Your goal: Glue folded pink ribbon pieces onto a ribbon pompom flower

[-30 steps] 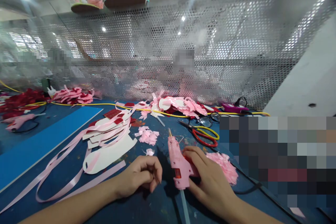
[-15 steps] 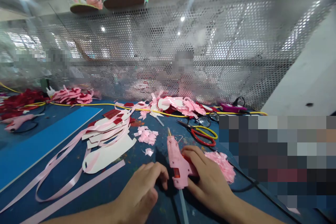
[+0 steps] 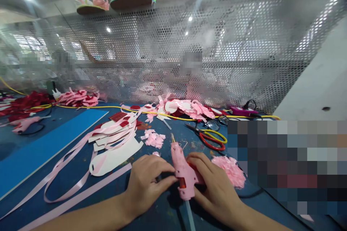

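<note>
the pink glue gun (image 3: 182, 169) lies on the blue worktop (image 3: 151, 213), nozzle pointing away from the person. a clear glue stick (image 3: 190, 214) sticks out of its near end. the right hand (image 3: 217, 187) has its grip closed around the gun's handle. the left hand (image 3: 148, 182) rests just left of the gun with fingertips touching its side; i cannot tell whether its grip holds anything. a fluffy pink paper pile (image 3: 230, 170) sits just right of the gun, with red-handled scissors (image 3: 211, 140) beyond the gun. white card pieces (image 3: 116, 153) and pink ribbon (image 3: 67, 158) lie to its left.
</note>
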Demonstrator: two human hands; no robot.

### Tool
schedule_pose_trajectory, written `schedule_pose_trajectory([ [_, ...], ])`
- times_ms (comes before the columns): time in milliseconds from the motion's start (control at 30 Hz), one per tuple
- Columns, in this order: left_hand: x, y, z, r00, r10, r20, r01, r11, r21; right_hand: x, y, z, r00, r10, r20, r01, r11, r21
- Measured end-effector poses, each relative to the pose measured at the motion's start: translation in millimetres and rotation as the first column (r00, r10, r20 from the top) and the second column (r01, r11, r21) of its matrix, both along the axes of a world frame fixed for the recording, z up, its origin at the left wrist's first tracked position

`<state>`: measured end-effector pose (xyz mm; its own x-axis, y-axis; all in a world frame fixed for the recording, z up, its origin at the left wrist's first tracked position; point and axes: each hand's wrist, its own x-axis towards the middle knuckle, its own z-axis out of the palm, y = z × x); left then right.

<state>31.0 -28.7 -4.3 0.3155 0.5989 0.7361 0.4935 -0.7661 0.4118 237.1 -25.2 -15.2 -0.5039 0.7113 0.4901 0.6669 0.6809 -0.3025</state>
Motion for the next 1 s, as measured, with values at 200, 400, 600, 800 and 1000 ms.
schedule_pose_trajectory([
  [200,-2.2,-2.1,0.5,0.998,0.016,-0.068,-0.011,0.997,0.070,-0.5,-1.2,2.7,0.999,-0.004,0.032,0.003,1.000,0.024],
  [400,-0.6,-2.3,-0.5,0.997,0.028,-0.077,-0.023,0.997,0.067,-2.7,-1.6,9.3,0.997,-0.020,0.072,0.017,0.999,0.048],
  [600,2.0,-2.6,1.5,0.997,0.021,-0.077,-0.021,1.000,-0.009,-1.9,-0.5,3.1,0.998,-0.042,0.039,0.040,0.999,0.036],
  [800,2.2,-2.2,2.3,0.997,-0.033,-0.076,0.021,0.989,-0.145,-1.9,1.2,1.3,0.999,-0.035,0.015,0.035,0.999,0.011],
  [1000,2.7,-3.3,0.3,0.986,-0.146,0.076,0.152,0.986,-0.068,-0.8,1.6,2.2,0.999,-0.044,0.015,0.045,0.999,-0.010],
])
